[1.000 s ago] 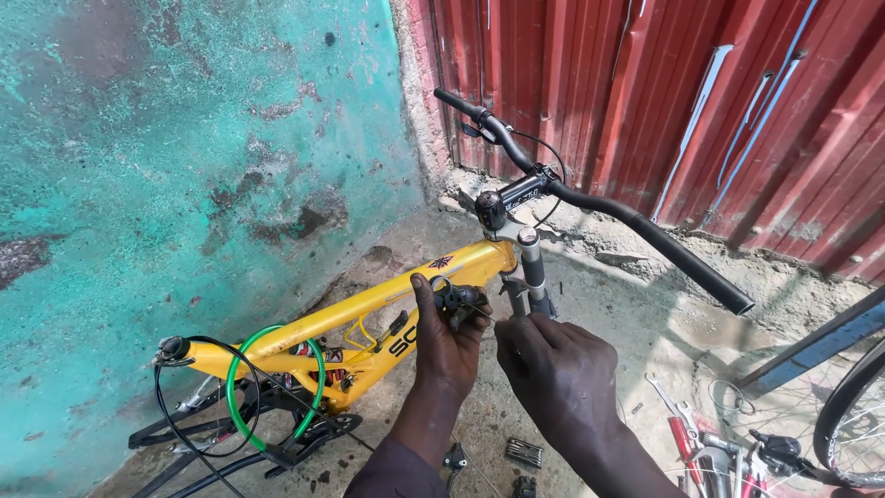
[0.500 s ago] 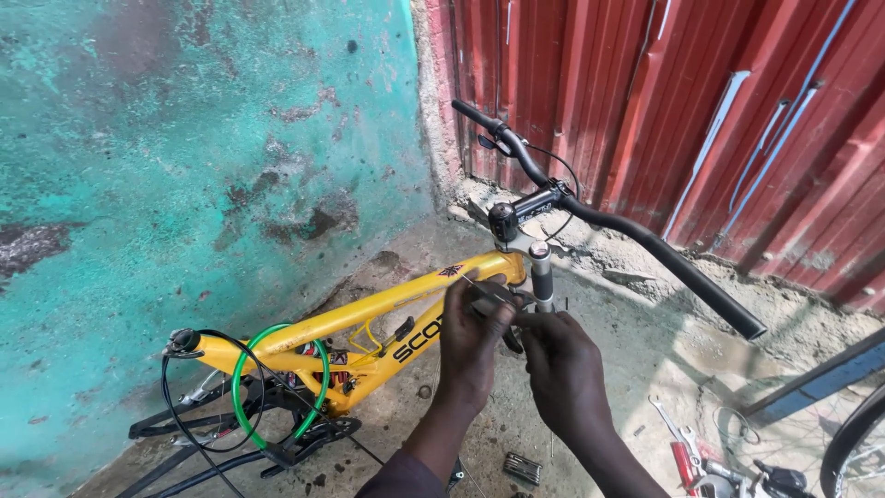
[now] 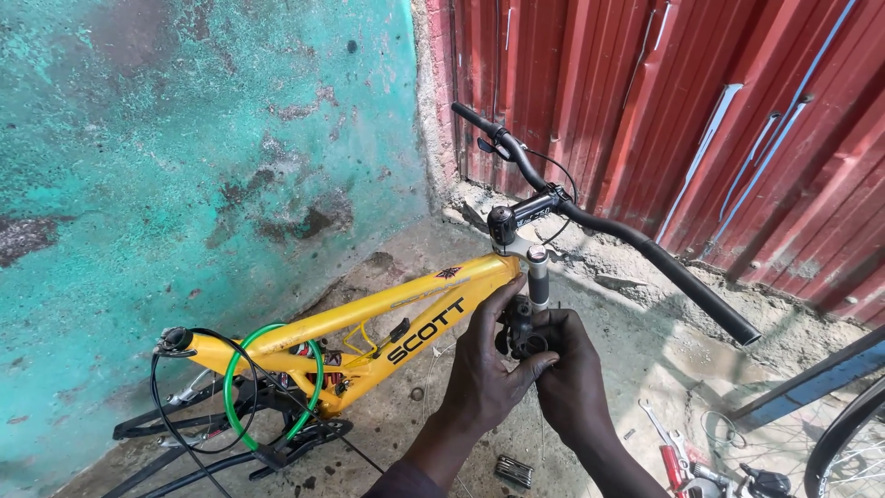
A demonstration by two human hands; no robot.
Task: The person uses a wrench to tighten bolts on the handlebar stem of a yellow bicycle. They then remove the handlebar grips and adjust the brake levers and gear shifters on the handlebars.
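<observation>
You are standing on a rough concrete floor (image 3: pixel 636 369) in a corner where a patchy turquoise wall (image 3: pixel 184 138) meets a red corrugated metal wall (image 3: pixel 701 101); no container shows. The yellow bike frame (image 3: pixel 369 327) lies tilted against the turquoise wall, and everything else sits around it; at the frame's front end rise the black handlebar (image 3: pixel 636 244) and a grey fork tube (image 3: pixel 537 277); just below that front end your left hand (image 3: pixel 484 378) and right hand (image 3: pixel 572 373) press together, fingers curled around a small black part (image 3: pixel 518 334) held against the fork tube; your thumbs hide how it is fixed. At the frame's rear end a green cable loop (image 3: pixel 267 387) and black cables (image 3: pixel 184 397) tangle over black struts; right of the frame, on the floor, lie a spanner (image 3: pixel 656 424), red-handled tools (image 3: pixel 673 466) and a wheel (image 3: pixel 843 443).
</observation>
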